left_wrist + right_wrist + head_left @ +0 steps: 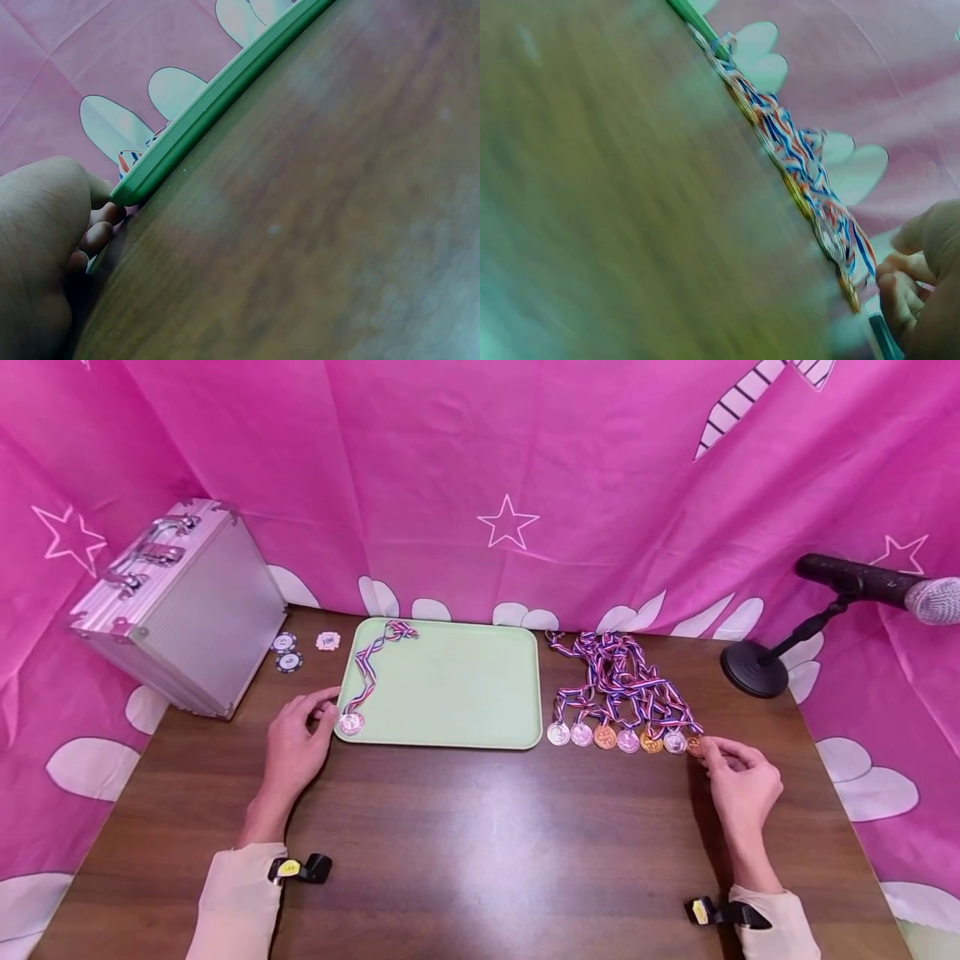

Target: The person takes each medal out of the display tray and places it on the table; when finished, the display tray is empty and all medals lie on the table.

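My left hand (298, 735) is at the left side of a pale green tray (442, 693), its fingertips right at the rim near the front corner. A pinkish-silver medal (351, 724) with a striped ribbon (365, 672) lies along the tray's left side. To the tray's right, several medals form a row, with their striped ribbons (618, 672) heaped behind them. My right hand (744, 781) is at the row's right end, fingertips at the edge of a bronze medal (695, 747). In the right wrist view, that bronze medal (847, 289) lies beside the fingertips.
A silver case (202, 610) stands at the back left, with several poker chips (288, 661) beside it. At the back right is a microphone (862, 581) on a stand with a round black base (753, 668). A pink curtain (442, 468) hangs behind the wooden table (495, 877).
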A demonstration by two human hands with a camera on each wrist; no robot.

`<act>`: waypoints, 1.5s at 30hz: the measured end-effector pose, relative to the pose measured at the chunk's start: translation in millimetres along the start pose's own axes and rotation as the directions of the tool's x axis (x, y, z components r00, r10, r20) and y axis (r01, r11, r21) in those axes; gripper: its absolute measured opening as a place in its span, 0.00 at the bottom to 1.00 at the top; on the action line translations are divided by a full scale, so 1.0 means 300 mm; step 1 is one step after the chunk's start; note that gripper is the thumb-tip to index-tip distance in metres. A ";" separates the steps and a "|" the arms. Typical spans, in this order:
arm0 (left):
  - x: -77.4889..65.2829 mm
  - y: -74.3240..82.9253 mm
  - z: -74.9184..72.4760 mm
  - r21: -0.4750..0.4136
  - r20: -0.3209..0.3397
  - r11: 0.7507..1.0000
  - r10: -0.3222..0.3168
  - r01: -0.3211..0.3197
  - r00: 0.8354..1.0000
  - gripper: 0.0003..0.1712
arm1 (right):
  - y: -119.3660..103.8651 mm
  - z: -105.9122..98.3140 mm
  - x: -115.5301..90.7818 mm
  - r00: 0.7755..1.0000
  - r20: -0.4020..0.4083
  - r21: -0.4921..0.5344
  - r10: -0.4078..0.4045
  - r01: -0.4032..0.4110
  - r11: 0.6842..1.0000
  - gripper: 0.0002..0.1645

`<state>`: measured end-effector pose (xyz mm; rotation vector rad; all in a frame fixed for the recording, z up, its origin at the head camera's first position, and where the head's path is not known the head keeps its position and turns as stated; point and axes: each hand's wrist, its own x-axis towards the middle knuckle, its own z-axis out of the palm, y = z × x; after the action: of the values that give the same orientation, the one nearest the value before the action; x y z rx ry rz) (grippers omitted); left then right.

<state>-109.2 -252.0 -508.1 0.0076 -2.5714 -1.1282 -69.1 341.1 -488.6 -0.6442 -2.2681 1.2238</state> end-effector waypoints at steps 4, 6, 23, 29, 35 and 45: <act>0.001 0.000 0.001 0.000 0.003 1.000 0.000 0.000 1.000 0.17 | -0.036 0.026 -0.041 0.997 -0.043 0.057 -0.062 0.064 0.996 0.14; 0.001 -0.001 0.002 0.001 0.003 1.000 0.001 -0.001 1.000 0.17 | -0.056 0.043 -0.063 0.994 -0.038 0.089 -0.098 0.101 0.991 0.11; 0.005 0.004 0.003 0.004 0.023 1.000 -0.029 0.029 0.999 0.18 | -0.194 0.245 -0.244 0.905 0.250 0.184 -0.344 0.305 0.935 0.02; 0.001 0.000 0.000 0.007 0.018 1.000 -0.025 0.025 1.000 0.18 | -0.251 0.326 -0.306 0.850 0.348 0.265 -0.395 0.315 0.911 0.03; 0.002 -0.003 0.006 0.005 0.010 1.000 -0.007 0.007 1.000 0.18 | -0.325 0.401 -0.376 0.780 0.457 0.358 -0.427 0.278 0.891 0.03; 0.002 0.002 0.005 0.003 0.005 1.000 -0.011 0.011 1.000 0.18 | -0.451 0.570 -0.455 0.702 0.532 0.397 -0.474 0.287 0.872 0.03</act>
<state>-110.1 -250.7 -508.4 0.0192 -2.5807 -1.1294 -91.3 84.9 -481.6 0.4142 -2.4519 1.6571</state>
